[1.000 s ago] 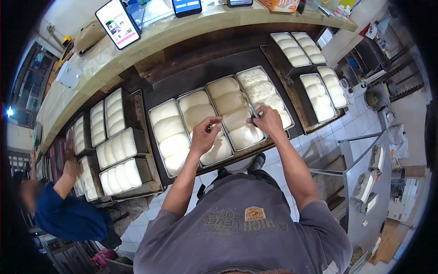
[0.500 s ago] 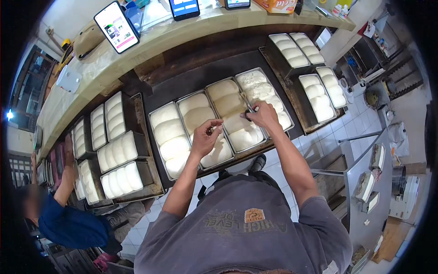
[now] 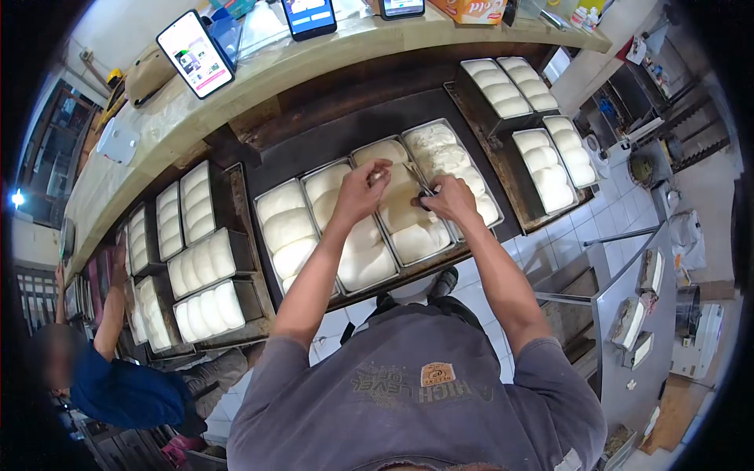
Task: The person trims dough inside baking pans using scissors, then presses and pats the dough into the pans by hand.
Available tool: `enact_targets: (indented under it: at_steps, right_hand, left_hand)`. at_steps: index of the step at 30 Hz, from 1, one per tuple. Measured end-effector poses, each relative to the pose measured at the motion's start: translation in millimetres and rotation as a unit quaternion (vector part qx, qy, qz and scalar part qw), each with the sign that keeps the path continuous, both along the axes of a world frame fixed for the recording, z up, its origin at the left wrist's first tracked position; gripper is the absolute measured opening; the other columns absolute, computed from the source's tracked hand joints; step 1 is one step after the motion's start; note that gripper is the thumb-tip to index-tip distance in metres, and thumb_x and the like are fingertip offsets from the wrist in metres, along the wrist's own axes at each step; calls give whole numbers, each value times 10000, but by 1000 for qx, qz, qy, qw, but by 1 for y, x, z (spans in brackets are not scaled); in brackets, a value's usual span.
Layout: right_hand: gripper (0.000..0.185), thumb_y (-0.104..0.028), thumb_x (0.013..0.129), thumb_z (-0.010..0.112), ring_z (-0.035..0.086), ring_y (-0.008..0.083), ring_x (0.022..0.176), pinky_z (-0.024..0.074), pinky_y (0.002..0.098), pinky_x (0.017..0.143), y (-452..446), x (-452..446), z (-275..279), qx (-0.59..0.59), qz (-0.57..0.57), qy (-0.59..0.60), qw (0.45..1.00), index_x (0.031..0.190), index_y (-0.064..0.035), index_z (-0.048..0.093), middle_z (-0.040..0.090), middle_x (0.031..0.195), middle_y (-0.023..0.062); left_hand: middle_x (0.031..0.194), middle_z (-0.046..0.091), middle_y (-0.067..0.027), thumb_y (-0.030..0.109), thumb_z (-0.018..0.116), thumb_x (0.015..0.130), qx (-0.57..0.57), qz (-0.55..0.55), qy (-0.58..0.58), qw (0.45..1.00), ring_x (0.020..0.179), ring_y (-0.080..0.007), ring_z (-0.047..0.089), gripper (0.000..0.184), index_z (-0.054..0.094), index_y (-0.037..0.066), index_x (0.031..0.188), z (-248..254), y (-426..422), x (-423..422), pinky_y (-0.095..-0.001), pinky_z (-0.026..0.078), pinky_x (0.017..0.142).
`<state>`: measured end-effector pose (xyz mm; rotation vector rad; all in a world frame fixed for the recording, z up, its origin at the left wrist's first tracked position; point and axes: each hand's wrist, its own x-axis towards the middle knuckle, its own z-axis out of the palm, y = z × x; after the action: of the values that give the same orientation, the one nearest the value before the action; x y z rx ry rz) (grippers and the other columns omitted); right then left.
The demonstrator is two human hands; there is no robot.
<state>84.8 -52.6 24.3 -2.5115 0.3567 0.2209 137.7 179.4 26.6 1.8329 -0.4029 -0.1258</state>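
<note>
My right hand [image 3: 453, 199] is closed round a pair of scissors [image 3: 423, 188] with dark handles. Their blades point away from me over the third tin of dough [image 3: 399, 196] in the middle row, counted from the left. My left hand [image 3: 362, 191] hovers above the far part of the second tin and the edge of the third, fingers pinched together; what they hold, if anything, is too small to name. The rightmost tin [image 3: 453, 161] has dough with a rough, cut-looking top. Smooth pale dough fills the leftmost tin [image 3: 287, 228].
Further dough tins stand on trays to the left [image 3: 203, 263] and right [image 3: 542, 161]. Phones, one upright [image 3: 195, 53], line the wooden counter [image 3: 267, 74] beyond. A co-worker in a blue shirt [image 3: 129, 392] is at the far left. A metal table [image 3: 628, 314] stands at right.
My left hand has moved forward, away from me, from the nearer part of the second tin. My right hand has shifted slightly left with the scissors.
</note>
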Motion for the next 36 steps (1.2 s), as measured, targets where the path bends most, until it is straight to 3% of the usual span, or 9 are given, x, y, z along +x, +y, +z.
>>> enact_targets:
  at_steps: [14,21,22,23,24,25,28,30,36]
  right_hand:
    - [378,-345,720,840,700,405,830,534,484,736,-21,1,-27,-28,44,-89,995,1005,-98,810,758,869,153]
    - [380,-273,731,830,695,342,791,531,443,736,-32,-5,-15,12,88,-120,989,1060,-86,795,777,901,105]
    - [359,-246,750,849,684,298,755,529,412,720,-36,-4,-11,54,98,-101,989,1058,-72,793,775,896,98]
    - [323,-210,776,849,663,252,726,525,377,706,-39,-5,-7,105,106,-127,981,1040,-35,786,774,896,101]
    - [308,-139,772,850,635,209,715,514,338,688,-35,-8,14,186,74,-61,978,1044,-18,773,749,849,95]
    - [314,-61,757,843,590,166,688,485,294,656,-52,0,-16,230,92,-67,967,1053,-9,753,710,798,73]
    - [313,-66,793,874,539,127,639,443,270,619,-70,9,-5,253,138,-25,957,1067,-14,734,656,752,32]
    - [335,-99,814,883,582,130,664,479,270,642,-75,11,10,236,159,-9,959,1092,3,726,654,764,30]
    - [372,-119,836,873,648,154,717,534,270,678,-95,12,-3,317,137,19,938,1144,21,720,680,826,63]
  left_hand:
    - [1121,771,-120,-58,534,902,332,-159,-185,911,995,-361,715,452,723,100,1281,-71,-59,99,-436,562,892]
    - [1210,739,-94,-76,535,821,336,-295,-144,883,1111,-317,665,510,757,148,1222,-76,-62,107,-398,524,1013]
    - [1210,739,-94,-76,535,821,355,-251,-134,890,1111,-317,665,510,757,148,1222,-129,-65,126,-398,524,1013]
    - [1049,708,-48,29,639,831,190,-247,-8,950,938,-300,673,318,738,149,1109,-180,-68,139,-396,561,834]
    - [1028,689,-23,63,693,831,216,-230,-394,863,847,-286,665,288,708,159,1101,-115,-52,112,-385,559,741]
    - [1020,684,-30,95,704,844,86,-200,-394,893,846,-294,665,294,702,181,1124,-122,-53,112,-398,558,737]
    - [1035,683,-91,114,713,853,167,-179,-447,860,927,-347,668,285,691,138,1137,-88,-52,104,-434,550,807]
    - [1046,705,-111,131,714,871,81,-165,-453,872,914,-357,674,237,719,101,1106,-75,-51,96,-441,549,789]
    - [953,729,-102,152,691,978,91,-11,-256,962,775,-311,657,154,754,37,1058,-26,-47,50,-403,519,697]
